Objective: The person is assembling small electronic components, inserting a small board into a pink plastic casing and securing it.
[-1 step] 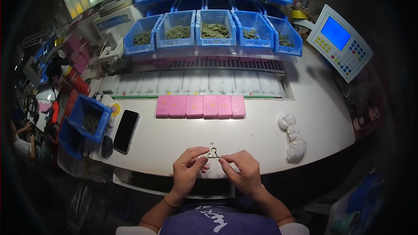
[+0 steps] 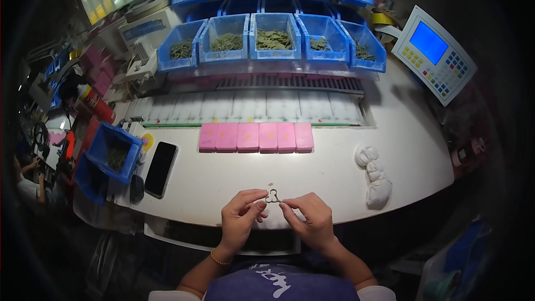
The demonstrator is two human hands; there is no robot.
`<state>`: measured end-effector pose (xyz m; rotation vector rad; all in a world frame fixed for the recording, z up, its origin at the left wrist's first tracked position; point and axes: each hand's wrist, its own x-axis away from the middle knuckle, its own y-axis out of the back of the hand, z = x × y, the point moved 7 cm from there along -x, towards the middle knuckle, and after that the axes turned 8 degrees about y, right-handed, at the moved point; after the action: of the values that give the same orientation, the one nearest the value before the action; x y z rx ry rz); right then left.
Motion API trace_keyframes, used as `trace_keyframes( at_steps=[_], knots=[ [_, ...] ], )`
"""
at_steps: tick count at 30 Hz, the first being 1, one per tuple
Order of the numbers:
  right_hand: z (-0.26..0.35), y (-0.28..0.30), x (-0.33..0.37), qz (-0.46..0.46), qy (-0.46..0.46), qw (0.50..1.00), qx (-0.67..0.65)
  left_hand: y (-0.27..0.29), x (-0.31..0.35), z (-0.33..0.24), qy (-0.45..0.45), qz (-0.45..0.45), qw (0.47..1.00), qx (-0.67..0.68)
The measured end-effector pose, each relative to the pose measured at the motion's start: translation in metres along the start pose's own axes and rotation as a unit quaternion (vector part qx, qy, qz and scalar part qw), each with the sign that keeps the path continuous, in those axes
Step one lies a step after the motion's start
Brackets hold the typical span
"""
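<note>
A small grey-green, three-lobed open outline piece is held just above the front of the white table. My right hand pinches its right end between thumb and forefinger. On the other side, my left hand has curled fingers, with forefinger and thumb at the piece's left edge. How firmly the left fingertips grip is hard to see. A small pinkish flake lies on the table just beyond the piece.
Pink blocks form a row ahead. Blue bins with grey-green pieces stand behind. A phone and more blue bins are at left; a knotted white cloth bundle and a keypad panel with screen at right.
</note>
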<state>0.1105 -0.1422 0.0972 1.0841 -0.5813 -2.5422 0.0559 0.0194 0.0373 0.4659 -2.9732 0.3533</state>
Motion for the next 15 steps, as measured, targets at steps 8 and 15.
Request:
trace_keyframes(
  at_steps=[8,15],
  knots=[
    [0.004,0.013,-0.003,-0.006,0.065,0.996,0.062,-0.010,-0.004,-0.002,0.020,-0.006,0.999,-0.038],
    [-0.084,0.071,-0.028,-0.028,-0.072,0.992,0.105,-0.030,0.013,-0.098,-0.075,0.276,0.950,0.128]
  ],
)
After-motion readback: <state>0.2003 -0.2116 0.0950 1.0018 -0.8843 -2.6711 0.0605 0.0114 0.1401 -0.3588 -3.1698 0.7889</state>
